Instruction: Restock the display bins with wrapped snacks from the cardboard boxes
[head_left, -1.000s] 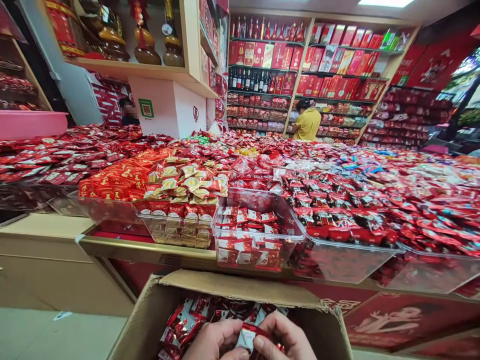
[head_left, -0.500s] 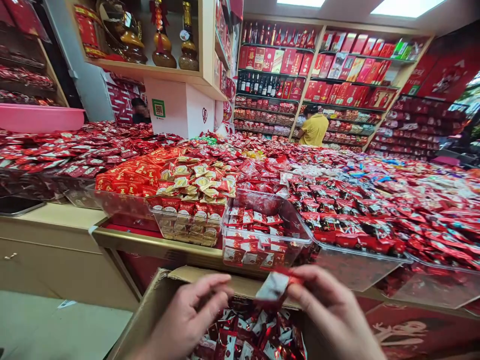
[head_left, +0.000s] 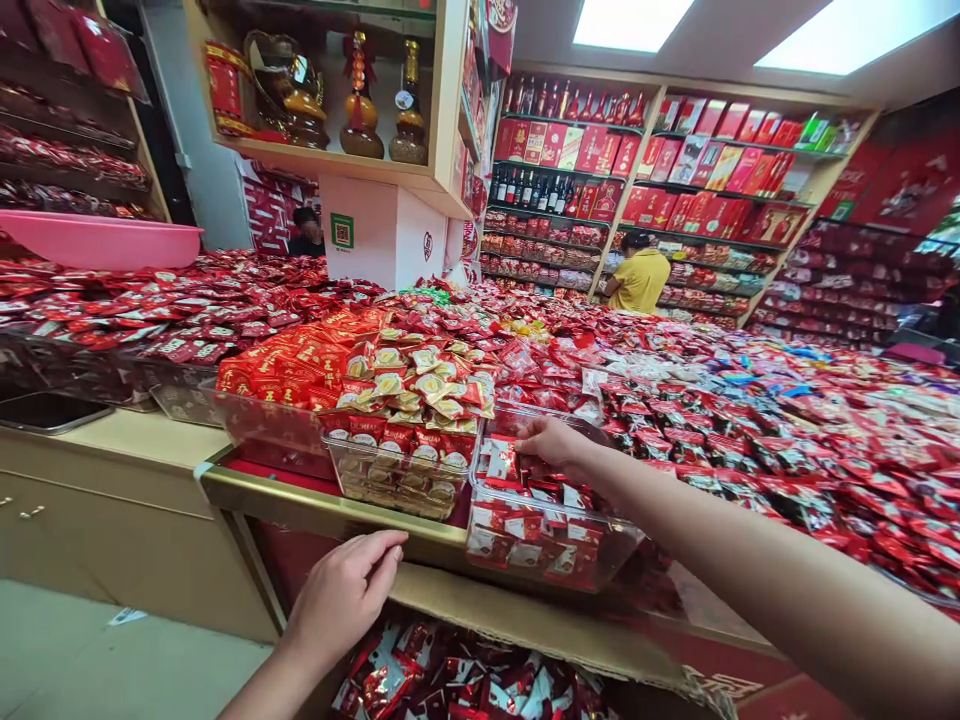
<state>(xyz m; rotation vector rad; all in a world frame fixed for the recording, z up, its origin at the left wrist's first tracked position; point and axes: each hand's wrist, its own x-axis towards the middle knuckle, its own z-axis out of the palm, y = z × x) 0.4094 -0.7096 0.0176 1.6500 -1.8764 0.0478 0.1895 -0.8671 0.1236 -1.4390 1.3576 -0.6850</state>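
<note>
My right hand (head_left: 556,443) reaches forward into a clear plastic bin (head_left: 619,562), its fingers pinching a small red-and-white candy packet (head_left: 498,459) at the bin's left side. Rows of similar packets lie beneath it and show through the front wall. Nearer to me, my left hand (head_left: 346,582) hovers by the bin's table edge, above the left part of an open cardboard box (head_left: 525,612). Its fingers are loosely bent, the thumb stands apart, and nothing shows in it. Loose red-and-white packets (head_left: 457,685) fill the visible part of the box.
Left of the bin stands a tub of gold durian candies (head_left: 409,455), then one of red-orange packets (head_left: 277,370). Heaped candy (head_left: 750,440) spreads to the right. A pink basin (head_left: 105,243) sits at far left. A person in yellow (head_left: 640,280) is by the back shelves.
My right hand has carried the packet from above the cardboard box forward into the clear bin. My left hand has drawn slightly left, away from the right hand. The view has shifted a little.
</note>
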